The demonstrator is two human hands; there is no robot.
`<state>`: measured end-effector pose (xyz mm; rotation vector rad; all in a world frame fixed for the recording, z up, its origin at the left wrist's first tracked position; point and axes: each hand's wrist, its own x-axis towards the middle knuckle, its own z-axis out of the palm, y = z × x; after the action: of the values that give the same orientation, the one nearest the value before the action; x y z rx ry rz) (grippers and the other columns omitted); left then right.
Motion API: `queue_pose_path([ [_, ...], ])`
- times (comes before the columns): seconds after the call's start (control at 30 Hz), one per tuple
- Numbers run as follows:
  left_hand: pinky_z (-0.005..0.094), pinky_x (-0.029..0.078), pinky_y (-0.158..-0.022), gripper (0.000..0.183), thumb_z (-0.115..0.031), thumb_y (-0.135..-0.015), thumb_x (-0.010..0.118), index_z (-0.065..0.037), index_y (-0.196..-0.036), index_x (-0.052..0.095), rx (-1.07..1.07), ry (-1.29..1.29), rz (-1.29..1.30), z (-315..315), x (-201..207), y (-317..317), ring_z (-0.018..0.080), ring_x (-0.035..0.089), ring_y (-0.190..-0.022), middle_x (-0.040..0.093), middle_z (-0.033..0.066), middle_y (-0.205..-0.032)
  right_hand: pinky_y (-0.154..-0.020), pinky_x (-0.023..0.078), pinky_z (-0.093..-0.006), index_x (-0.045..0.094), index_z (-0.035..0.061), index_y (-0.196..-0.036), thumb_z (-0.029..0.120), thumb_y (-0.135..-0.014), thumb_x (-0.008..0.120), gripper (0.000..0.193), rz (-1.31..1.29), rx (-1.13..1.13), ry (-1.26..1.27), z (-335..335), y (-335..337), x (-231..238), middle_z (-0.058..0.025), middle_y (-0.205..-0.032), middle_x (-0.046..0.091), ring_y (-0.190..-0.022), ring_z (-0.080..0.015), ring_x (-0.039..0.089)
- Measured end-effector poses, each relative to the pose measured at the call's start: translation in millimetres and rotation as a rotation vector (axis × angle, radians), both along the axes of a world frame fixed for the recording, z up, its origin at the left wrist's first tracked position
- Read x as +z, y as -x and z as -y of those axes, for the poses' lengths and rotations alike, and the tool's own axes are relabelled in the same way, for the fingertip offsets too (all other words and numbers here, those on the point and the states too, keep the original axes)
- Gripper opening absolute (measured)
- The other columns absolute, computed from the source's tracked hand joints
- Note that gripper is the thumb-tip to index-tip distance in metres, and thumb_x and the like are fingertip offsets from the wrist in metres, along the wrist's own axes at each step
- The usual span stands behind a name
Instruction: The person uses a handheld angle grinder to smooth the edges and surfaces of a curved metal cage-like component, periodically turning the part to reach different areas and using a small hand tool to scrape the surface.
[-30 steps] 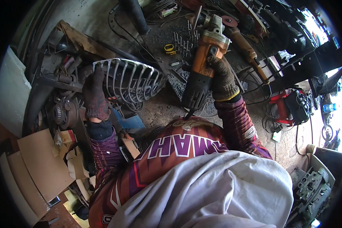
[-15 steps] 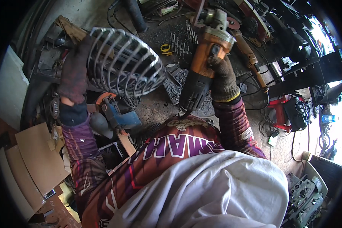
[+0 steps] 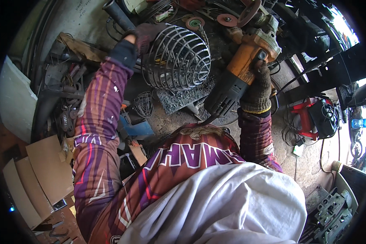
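Note:
A rounded metal cage (image 3: 179, 57) of curved bars is held up over the bench at centre. My gloved left hand (image 3: 144, 35) is closed on its far left edge, and the fingertips are partly hidden. In my gloved right hand (image 3: 257, 87) is an orange and black angle grinder (image 3: 245, 61), gripped round its body with the thumb near the switch. The grinder's head points away from me, and its disc (image 3: 249, 13) is apart from the cage. Whether the disc spins I cannot tell.
A second disc (image 3: 227, 19) and a green-centred disc (image 3: 195, 23) lie at the back. Dark grit covers a metal plate (image 3: 171, 101) below the cage. A blue metal tool (image 3: 136, 127), a red and black machine (image 3: 309, 118) with cables, and cardboard (image 3: 49, 171) stand around.
My left hand has carried the cage right and away from me, turning it. My right hand has shifted the grinder to the right.

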<state>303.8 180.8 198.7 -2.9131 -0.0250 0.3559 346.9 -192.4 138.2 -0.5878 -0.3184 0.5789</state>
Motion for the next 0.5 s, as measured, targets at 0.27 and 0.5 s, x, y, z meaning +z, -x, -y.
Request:
queue_pose_path([
  [0.27,0.0443,0.047,-0.088,0.041,-0.039,-0.089,0.051,-0.01,-0.115,0.061,0.351,0.15,0.11,68.1,15.8,-18.4,0.0378,0.06,-0.105,0.064,0.0225,-0.108,-0.08,0.056,-0.0366,0.049,0.0004,-0.122,0.013,-0.078,0.064,0.049,-0.029,-0.003,0.055,-6.0,0.2,14.0,-0.0113,-0.104,0.061,-0.089,-0.0228,0.065],
  [0.5,0.0368,0.05,-0.086,0.05,-0.03,-0.08,0.073,0.0,-0.117,0.058,0.158,0.947,0.534,178.6,-4.9,84.2,0.0267,0.063,-0.101,0.066,0.0147,-0.107,-0.08,0.056,-0.0363,0.047,-0.0002,-0.126,0.014,-0.079,0.063,0.052,0.053,0.055,0.027,-25.0,10.8,34.1,-0.0126,-0.106,0.062,-0.092,-0.0233,0.065],
])
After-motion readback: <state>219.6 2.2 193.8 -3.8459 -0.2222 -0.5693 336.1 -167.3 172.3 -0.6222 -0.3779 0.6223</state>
